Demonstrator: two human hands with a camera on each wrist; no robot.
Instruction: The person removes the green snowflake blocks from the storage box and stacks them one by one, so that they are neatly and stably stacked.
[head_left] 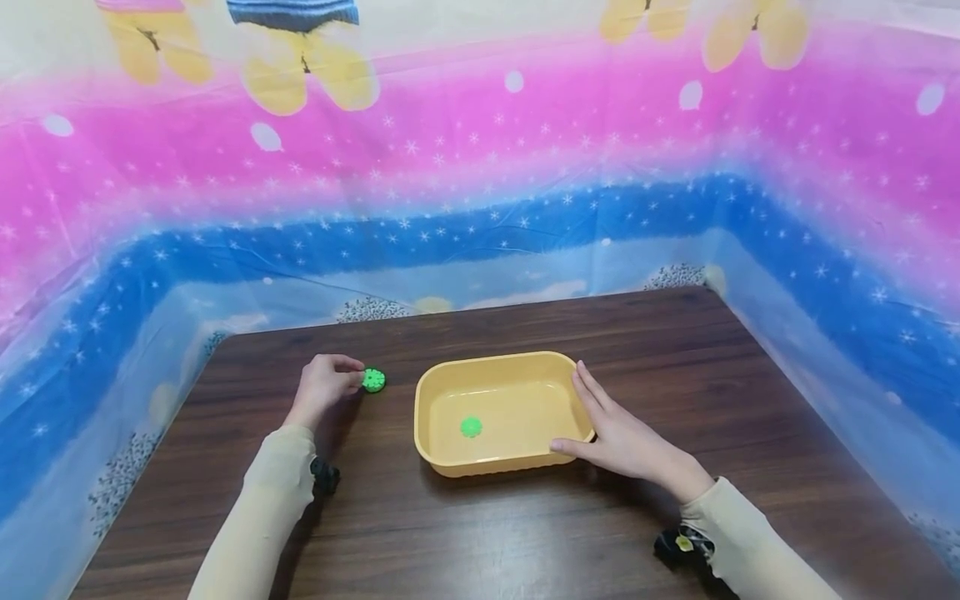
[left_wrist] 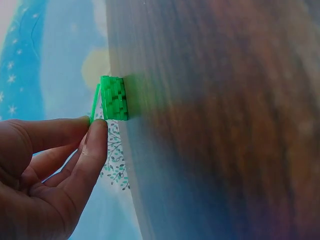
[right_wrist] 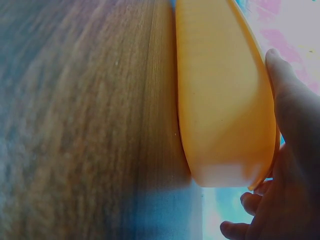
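Observation:
My left hand [head_left: 324,387] pinches a thin green notched plastic disc [left_wrist: 95,101] by its edge, between thumb and fingertips. The disc leans at a slight tilt beside the top of a short stack of similar green discs [left_wrist: 114,99], which stands on the table left of a yellow plastic basin [head_left: 487,467]. Inside the basin, toward its left front, lies one loose green disc [head_left: 471,427]. My right hand [head_left: 626,437] rests on the basin's right end, with the thumb along the front rim and the extended fingers against the right side.
The dark wood table [head_left: 495,542] ends at a back edge behind the basin. A pink and blue patterned cloth [head_left: 480,158] hangs around the back and sides. Dark wrist cameras are strapped under both sleeves [head_left: 262,492].

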